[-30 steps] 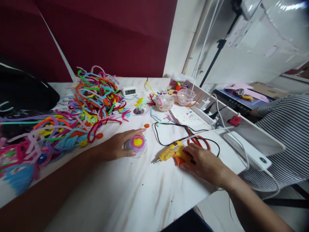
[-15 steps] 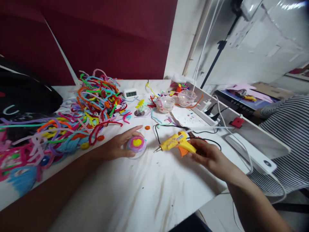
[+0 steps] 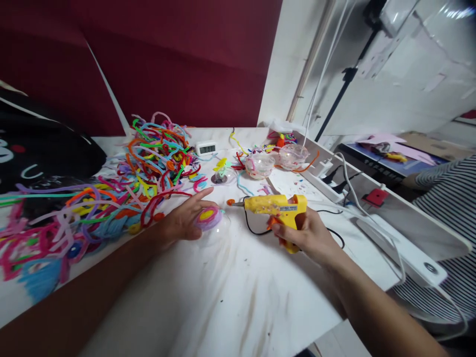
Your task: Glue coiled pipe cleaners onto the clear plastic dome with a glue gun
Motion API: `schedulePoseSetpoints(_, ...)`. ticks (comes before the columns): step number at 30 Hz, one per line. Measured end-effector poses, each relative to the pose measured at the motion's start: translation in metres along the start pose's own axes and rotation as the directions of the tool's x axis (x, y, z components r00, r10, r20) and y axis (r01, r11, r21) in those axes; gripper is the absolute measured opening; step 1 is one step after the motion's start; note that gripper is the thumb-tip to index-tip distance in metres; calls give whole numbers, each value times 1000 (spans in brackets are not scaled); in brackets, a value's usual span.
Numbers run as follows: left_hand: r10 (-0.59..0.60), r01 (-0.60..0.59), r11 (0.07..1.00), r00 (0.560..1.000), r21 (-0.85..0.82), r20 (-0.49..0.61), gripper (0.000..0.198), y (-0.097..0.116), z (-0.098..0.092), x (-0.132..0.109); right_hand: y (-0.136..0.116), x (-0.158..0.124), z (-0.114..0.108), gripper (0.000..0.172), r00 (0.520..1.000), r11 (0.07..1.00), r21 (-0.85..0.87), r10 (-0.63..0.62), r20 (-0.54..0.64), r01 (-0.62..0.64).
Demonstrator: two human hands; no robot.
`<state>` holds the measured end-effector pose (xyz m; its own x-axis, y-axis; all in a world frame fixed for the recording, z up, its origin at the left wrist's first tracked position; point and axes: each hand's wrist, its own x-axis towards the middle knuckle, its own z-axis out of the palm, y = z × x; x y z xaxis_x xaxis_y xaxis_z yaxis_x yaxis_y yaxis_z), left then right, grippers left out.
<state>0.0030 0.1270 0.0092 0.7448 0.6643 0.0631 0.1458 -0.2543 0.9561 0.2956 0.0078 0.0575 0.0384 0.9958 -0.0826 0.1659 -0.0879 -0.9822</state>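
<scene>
My left hand is closed around the side of a clear plastic dome, which is tilted. On the dome sits a flat pipe-cleaner coil with a yellow middle, a pink ring and a purple rim. My right hand grips a yellow hot glue gun by its handle, a finger at the orange trigger. The gun lies nearly level, its metal nozzle pointing left above and beside the dome. A small orange coil appears right at the nozzle tip; whether they touch I cannot tell.
A tangled heap of pipe cleaners covers the left, beside a black bag. Behind are a small digital clock and clear bowls. A power strip and cables line the right. A person in a striped sleeve is at far right.
My right hand has raised the glue gun and turned it level, its nozzle now higher. The dome in my left hand has tipped, showing more of its clear side. The view has shifted slightly.
</scene>
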Motion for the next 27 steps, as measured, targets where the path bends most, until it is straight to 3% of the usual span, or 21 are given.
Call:
schedulePoseSetpoints(6,-17,19,999,998,-35,54,107,4,2,-1,10,-5,10,24,992,995,35,-96,84,94)
schedulePoseSetpoints(15,-16,19,927,1000,-375,11,99,0,6,-1,27,-10,9,24,975,977,-49,-203,86,208)
schedulePoseSetpoints(27,-29,43,920,999,-389,41,96,0,6,0,30,-9,9,24,966,962,-117,-237,104,249)
